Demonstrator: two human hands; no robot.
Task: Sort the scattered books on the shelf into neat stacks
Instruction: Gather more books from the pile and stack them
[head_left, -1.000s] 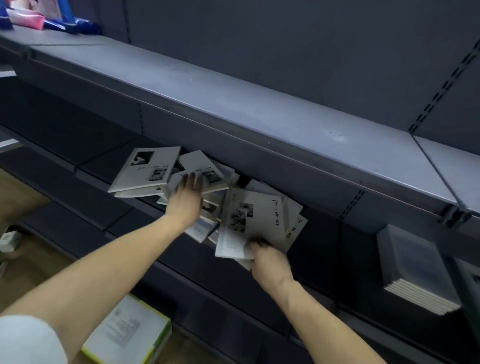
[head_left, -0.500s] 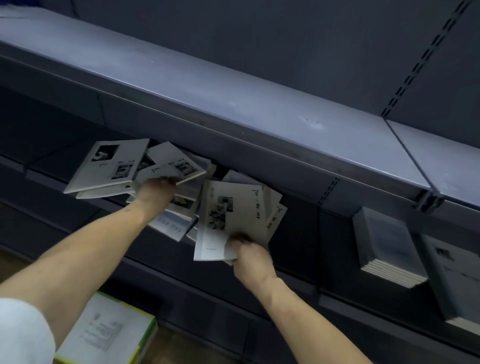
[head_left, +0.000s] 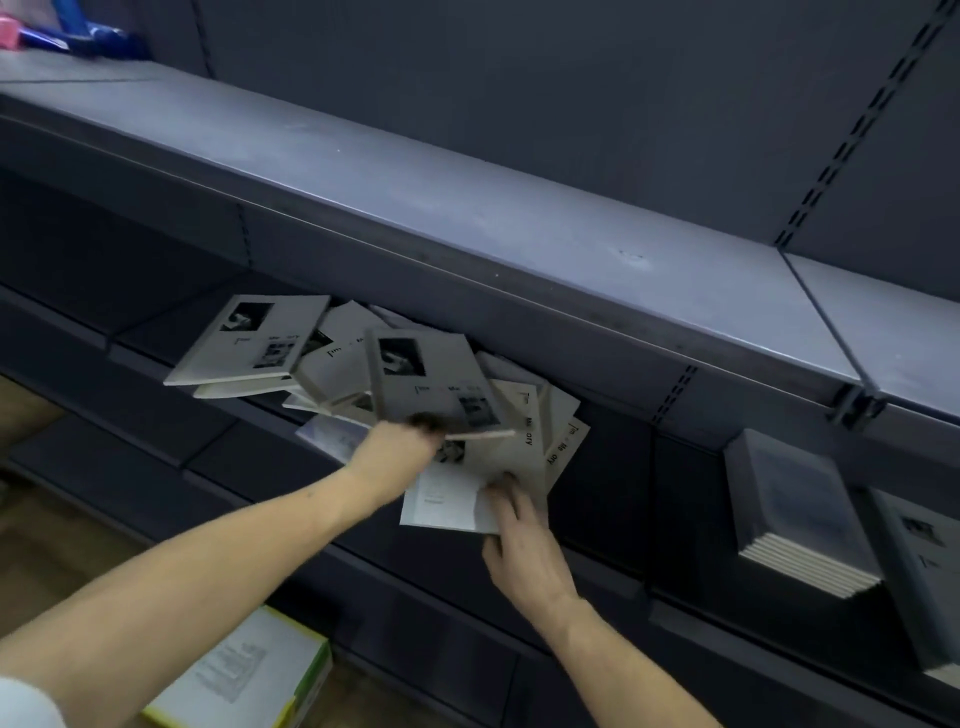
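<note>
Gathering Begins on Cluttered Shelf

The left hand (head_left: 397, 449) pinches a raised grey book (head_left: 431, 384) by its lower edge, while the right hand (head_left: 519, 530), fingers curled, grips a fanned bundle of books (head_left: 467, 488). More books (head_left: 254, 340) lie scattered on the dark shelf (head_left: 156, 358). Next, seemingly, squaring them together; 1 neat stack (head_left: 795, 509) sits well right.
</note>
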